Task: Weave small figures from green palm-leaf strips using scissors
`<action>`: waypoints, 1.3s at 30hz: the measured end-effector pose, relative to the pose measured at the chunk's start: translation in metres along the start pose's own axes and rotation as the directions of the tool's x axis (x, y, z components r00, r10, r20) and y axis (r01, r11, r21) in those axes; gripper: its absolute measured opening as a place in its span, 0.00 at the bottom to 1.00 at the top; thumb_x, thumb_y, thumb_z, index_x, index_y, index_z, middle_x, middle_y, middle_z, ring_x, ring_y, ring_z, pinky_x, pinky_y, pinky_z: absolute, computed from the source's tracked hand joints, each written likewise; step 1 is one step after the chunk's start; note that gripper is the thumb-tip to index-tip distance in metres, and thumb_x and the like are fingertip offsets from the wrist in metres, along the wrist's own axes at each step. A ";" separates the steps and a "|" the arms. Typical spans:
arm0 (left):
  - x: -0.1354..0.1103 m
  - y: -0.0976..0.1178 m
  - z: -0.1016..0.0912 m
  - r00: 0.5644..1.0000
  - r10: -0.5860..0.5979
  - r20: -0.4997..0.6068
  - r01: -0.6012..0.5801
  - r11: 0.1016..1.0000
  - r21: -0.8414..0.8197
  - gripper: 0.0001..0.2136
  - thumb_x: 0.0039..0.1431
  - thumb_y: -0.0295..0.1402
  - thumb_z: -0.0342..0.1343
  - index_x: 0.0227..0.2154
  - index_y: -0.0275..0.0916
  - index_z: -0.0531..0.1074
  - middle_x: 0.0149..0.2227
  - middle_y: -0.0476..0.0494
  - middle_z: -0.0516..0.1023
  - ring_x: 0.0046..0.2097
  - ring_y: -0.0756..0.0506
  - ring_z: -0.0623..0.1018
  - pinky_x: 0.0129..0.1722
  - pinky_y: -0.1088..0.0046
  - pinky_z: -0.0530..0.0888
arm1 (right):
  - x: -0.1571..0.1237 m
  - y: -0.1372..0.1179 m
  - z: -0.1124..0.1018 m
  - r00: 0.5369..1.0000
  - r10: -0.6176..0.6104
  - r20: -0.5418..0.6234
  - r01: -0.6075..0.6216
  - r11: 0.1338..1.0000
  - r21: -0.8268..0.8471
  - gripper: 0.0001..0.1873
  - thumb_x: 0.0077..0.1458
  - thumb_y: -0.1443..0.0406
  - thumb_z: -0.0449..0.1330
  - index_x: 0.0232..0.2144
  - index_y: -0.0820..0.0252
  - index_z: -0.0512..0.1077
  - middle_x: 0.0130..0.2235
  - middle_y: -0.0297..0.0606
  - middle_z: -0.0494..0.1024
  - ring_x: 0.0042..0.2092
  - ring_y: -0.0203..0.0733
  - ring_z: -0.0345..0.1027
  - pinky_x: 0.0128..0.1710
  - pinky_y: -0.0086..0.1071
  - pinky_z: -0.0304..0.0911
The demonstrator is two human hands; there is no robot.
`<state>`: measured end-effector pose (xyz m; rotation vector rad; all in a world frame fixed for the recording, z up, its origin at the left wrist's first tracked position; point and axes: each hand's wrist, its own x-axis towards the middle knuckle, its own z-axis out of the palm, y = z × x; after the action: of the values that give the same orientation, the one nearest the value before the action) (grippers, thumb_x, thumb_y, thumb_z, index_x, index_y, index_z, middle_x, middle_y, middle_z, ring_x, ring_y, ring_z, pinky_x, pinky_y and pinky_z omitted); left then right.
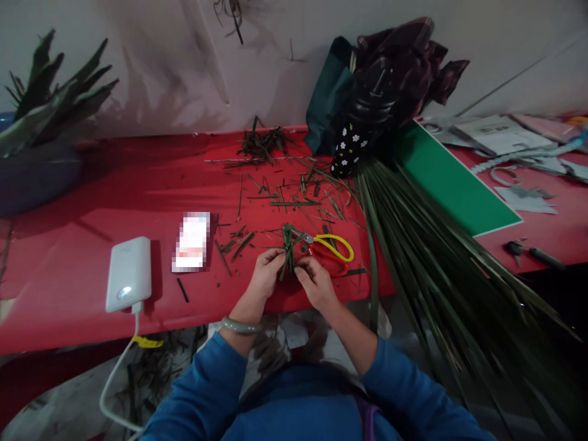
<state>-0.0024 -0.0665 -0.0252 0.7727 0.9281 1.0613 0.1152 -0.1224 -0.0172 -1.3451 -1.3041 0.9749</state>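
Between my two hands is a small green woven piece of leaf strips point(287, 245), knotted at its top, with loose ends hanging down. My left hand point(267, 269), below a pale bangle at the wrist, pinches its left side. On the other side the fingers of my right hand point(315, 280) are closed at its lower right strips. Scissors point(333, 248) with one yellow and one red handle lie just beyond my right hand, their blades pointing toward the woven piece. Leaf scraps point(241, 245) are strewn around both hands on the red table covering point(160, 177).
A white power bank point(129, 272) with a cable and a lit phone point(192, 242) lie on the left. Long green leaves point(427, 257) hang over the right edge beside a green board point(459, 177). Bags point(328, 92) and a heap of scraps point(264, 142) stand at the back.
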 end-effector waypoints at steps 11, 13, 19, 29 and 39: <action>0.000 0.001 0.001 0.999 -0.034 -0.029 0.034 0.999 -0.007 0.07 0.37 0.32 0.60 0.22 0.36 0.72 0.22 0.51 0.73 0.26 0.53 0.71 0.29 0.78 0.66 | 0.001 0.002 0.000 1.000 0.002 0.008 -0.001 0.995 -0.098 0.08 0.52 0.61 0.51 0.28 0.60 0.64 0.25 0.32 0.66 0.26 0.33 0.59 0.27 0.26 0.56; -0.001 0.001 0.001 0.999 -0.042 -0.019 0.042 0.999 -0.011 0.07 0.38 0.32 0.60 0.22 0.36 0.72 0.22 0.51 0.72 0.25 0.54 0.70 0.29 0.78 0.65 | 0.001 0.004 0.001 1.000 0.001 0.004 -0.001 0.991 -0.132 0.08 0.52 0.62 0.51 0.28 0.60 0.65 0.25 0.32 0.67 0.27 0.33 0.60 0.28 0.26 0.56; 0.000 0.001 0.001 1.000 -0.025 -0.009 0.025 1.000 -0.011 0.06 0.39 0.32 0.60 0.22 0.36 0.72 0.21 0.52 0.71 0.24 0.55 0.69 0.27 0.80 0.64 | 0.001 0.006 0.001 1.000 -0.025 0.010 0.026 0.986 -0.167 0.07 0.52 0.63 0.50 0.27 0.60 0.65 0.26 0.33 0.69 0.28 0.34 0.61 0.29 0.26 0.57; 0.000 0.000 0.001 1.000 -0.016 -0.011 0.016 1.000 0.007 0.06 0.39 0.32 0.59 0.22 0.36 0.72 0.21 0.53 0.70 0.24 0.55 0.68 0.26 0.80 0.64 | 0.002 0.002 0.000 0.999 -0.032 0.017 0.035 0.979 -0.200 0.07 0.52 0.63 0.50 0.27 0.60 0.65 0.26 0.34 0.70 0.29 0.34 0.62 0.30 0.27 0.58; -0.002 0.003 0.002 1.000 -0.018 -0.010 0.018 1.000 0.017 0.06 0.39 0.33 0.59 0.21 0.36 0.71 0.20 0.53 0.69 0.23 0.55 0.67 0.25 0.80 0.64 | 0.001 -0.001 -0.001 1.000 -0.003 0.018 0.006 0.989 -0.149 0.11 0.52 0.60 0.49 0.26 0.60 0.66 0.24 0.33 0.68 0.27 0.34 0.60 0.26 0.26 0.56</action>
<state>-0.0016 -0.0674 -0.0217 0.7723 0.9520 1.0441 0.1161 -0.1216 -0.0164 -1.4484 -1.4156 0.9024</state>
